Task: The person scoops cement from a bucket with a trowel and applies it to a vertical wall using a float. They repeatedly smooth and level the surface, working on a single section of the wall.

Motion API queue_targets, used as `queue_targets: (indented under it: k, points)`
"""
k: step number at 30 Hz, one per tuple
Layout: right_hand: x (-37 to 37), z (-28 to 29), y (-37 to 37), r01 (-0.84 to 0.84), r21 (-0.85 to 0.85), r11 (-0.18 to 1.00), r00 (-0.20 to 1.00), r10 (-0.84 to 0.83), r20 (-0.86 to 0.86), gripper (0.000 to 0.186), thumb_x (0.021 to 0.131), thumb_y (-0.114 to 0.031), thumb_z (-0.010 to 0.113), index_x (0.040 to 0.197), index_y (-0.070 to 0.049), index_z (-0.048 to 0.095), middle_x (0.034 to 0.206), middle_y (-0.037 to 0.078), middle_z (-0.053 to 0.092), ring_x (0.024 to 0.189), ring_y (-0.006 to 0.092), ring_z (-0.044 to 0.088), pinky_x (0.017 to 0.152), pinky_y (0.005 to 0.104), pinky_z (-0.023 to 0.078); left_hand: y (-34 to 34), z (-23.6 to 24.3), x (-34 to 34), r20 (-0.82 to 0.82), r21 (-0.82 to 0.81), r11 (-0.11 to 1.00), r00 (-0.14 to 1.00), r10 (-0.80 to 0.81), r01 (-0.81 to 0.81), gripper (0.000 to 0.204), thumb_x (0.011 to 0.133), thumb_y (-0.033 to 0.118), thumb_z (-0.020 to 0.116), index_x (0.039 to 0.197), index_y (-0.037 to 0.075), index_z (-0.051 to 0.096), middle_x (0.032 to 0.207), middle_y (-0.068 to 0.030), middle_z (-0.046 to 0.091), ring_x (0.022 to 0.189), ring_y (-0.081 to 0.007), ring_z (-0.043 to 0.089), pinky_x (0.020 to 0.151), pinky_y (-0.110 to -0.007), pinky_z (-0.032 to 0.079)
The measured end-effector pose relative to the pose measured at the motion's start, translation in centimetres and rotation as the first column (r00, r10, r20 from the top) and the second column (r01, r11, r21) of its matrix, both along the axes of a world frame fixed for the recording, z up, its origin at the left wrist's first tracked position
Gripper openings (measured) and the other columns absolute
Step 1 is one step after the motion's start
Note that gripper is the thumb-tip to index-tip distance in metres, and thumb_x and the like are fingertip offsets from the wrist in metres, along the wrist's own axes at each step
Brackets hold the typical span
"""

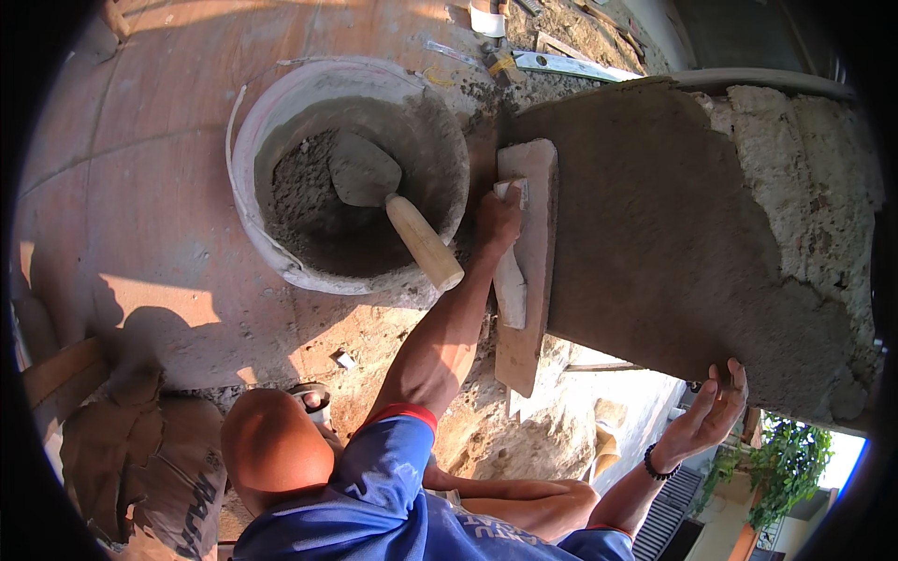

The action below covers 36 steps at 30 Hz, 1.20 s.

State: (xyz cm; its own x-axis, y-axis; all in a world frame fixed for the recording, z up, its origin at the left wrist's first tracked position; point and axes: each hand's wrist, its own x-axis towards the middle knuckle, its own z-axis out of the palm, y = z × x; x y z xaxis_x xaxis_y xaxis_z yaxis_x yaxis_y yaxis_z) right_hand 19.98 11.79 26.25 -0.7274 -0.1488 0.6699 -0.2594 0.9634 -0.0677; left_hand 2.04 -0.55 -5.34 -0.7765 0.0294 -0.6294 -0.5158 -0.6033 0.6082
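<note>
My left hand [500, 222] is closed around the pale handle of a long plastering float [535, 196]. The float's board stands along the left edge of a freshly coated grey mortar surface [655, 215]. My right hand [708, 418], with a dark beaded bracelet at the wrist, is raised with its fingers apart by the lower edge of that surface. It holds nothing; whether the fingertips touch the mortar I cannot tell. Left of the float, a white bucket [245, 187] contains wet mortar [304, 192]. A trowel [367, 170] rests in it, its wooden handle leaning over the rim near my left forearm.
At the top lie a spirit level [571, 65], a hammer-like tool [502, 67] and rubble. Rough uncoated wall [795, 178] borders the mortar at right. A dusty brown sack [140, 467] stands lower left on the reddish floor [159, 168]. Green plants [795, 458] show lower right.
</note>
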Motion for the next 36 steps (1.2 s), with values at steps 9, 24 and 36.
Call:
queue_targets:
  k: [9, 24, 36]
  points:
    - [-4.5, 7.5, 2.3, 0.286, 0.576, 0.766, 0.823, 0.112, -0.557, 0.044, 0.095, -0.042, 0.055, 0.125, -0.011, 0.058, 0.138, 0.011, 0.048, 0.132, 0.0315, 0.042, 0.109, 0.0529, 0.037, 2.6, -3.4, 1.1, -0.065, -0.127, 0.983, 0.990, 0.122, -0.129, 0.051, 0.090, 0.042, 0.061, 0.094, -0.009, 0.060, 0.074, -0.0200, 0.065, 0.055, -0.0284, 0.065, 0.047, -0.038, 0.050]
    - [-5.4, 8.2, 3.5, 0.228, 0.740, 0.633, 0.825, 0.278, -0.492, 0.032, 0.095, -0.028, 0.056, 0.123, -0.012, 0.061, 0.129, 0.015, 0.059, 0.130, 0.0381, 0.045, 0.110, 0.0623, 0.028, -2.8, 0.4, -7.2, -0.122, -0.152, 0.981, 0.988, 0.100, -0.118, 0.051, 0.091, 0.042, 0.059, 0.086, -0.008, 0.063, 0.069, -0.0164, 0.065, 0.054, -0.0265, 0.065, 0.053, -0.039, 0.052]
    - [-5.1, 8.2, 2.8, 0.155, 0.729, 0.667, 0.851, 0.284, -0.441, 0.035, 0.095, -0.025, 0.057, 0.126, -0.009, 0.057, 0.127, 0.013, 0.061, 0.127, 0.0372, 0.049, 0.113, 0.0587, 0.022, 2.2, 8.9, 3.3, -0.268, -0.255, 0.961, 0.963, 0.034, -0.105, 0.053, 0.090, 0.041, 0.060, 0.107, -0.010, 0.055, 0.096, -0.0330, 0.064, 0.098, -0.0451, 0.063, 0.083, -0.046, 0.051]
